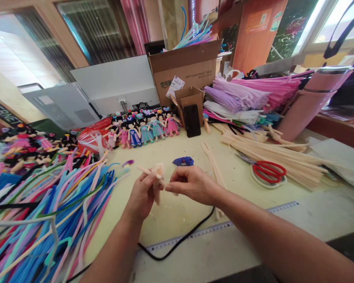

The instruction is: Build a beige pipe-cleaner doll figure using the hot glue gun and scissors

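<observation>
Near the middle of the table, my left hand (143,192) is closed around a small beige doll body (158,173) bent from fuzzy pipe cleaners. One beige stem pokes out to the left past my thumb. My right hand (191,184) pinches the end of a beige strand on the body's right side; the fingertips partly hide it. Just beyond my right hand lies a blue glue gun (183,161), its nozzle pointing left. A black cord (177,249) curves across the table below my hands. Several loose beige pipe cleaners (214,163) lie behind my right wrist.
Red-handled scissors (268,171) rest at right beside a beige pipe cleaner bundle (277,157). Finished dolls (147,127) stand at the back near a black phone (191,120). Colourful pipe cleaners (61,220) cover the left side. A ruler (200,232) runs along the front; a pink flask (312,102) stands right.
</observation>
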`<state>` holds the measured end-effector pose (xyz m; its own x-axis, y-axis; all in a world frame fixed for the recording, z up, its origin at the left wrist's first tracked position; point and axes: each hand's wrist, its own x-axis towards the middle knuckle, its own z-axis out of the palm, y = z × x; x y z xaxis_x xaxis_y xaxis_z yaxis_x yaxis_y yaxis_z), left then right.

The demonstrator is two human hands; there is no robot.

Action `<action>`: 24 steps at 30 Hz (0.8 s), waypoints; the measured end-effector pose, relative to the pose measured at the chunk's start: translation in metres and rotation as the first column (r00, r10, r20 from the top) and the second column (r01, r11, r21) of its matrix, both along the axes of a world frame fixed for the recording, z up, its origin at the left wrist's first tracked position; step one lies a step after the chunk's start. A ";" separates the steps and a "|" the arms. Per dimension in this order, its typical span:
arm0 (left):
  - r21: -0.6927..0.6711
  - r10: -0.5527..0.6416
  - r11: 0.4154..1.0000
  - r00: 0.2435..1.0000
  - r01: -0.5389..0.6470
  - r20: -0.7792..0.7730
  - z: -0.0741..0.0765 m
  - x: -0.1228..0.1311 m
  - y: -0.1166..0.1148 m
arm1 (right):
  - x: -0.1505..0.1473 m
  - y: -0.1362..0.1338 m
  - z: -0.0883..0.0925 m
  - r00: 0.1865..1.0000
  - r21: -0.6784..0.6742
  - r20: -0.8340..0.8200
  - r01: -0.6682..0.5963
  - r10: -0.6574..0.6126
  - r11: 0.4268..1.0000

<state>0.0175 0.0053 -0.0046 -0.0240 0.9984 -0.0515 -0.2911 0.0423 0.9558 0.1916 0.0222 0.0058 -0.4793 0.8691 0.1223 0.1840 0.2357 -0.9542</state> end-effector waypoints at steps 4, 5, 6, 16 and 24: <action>-0.009 0.014 1.000 1.000 -0.014 -0.027 0.000 0.001 -0.001 | -0.004 -0.004 -0.002 0.999 0.029 0.040 -0.032 0.031 0.999; -0.012 0.021 1.000 0.999 -0.021 -0.024 0.000 0.002 -0.001 | -0.006 -0.005 -0.003 0.999 0.031 0.047 -0.019 0.018 0.999; -0.015 0.030 0.999 0.999 -0.031 -0.018 0.000 0.003 -0.001 | -0.009 -0.006 -0.003 0.999 0.029 0.048 -0.007 0.006 1.000; -0.010 0.260 0.966 0.965 -0.260 0.020 0.002 0.012 -0.003 | -0.025 -0.013 -0.010 0.993 0.037 0.025 0.111 -0.111 0.993; 0.046 0.254 0.965 0.966 -0.257 0.048 0.002 0.014 -0.004 | -0.031 -0.019 -0.008 0.991 0.066 0.046 0.123 -0.126 0.990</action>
<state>0.0317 0.0011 -0.0029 -0.2776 0.9607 -0.0071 -0.3256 -0.0871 0.9415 0.1603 0.0033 -0.0026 -0.3749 0.9136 0.1571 0.2627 0.2672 -0.9271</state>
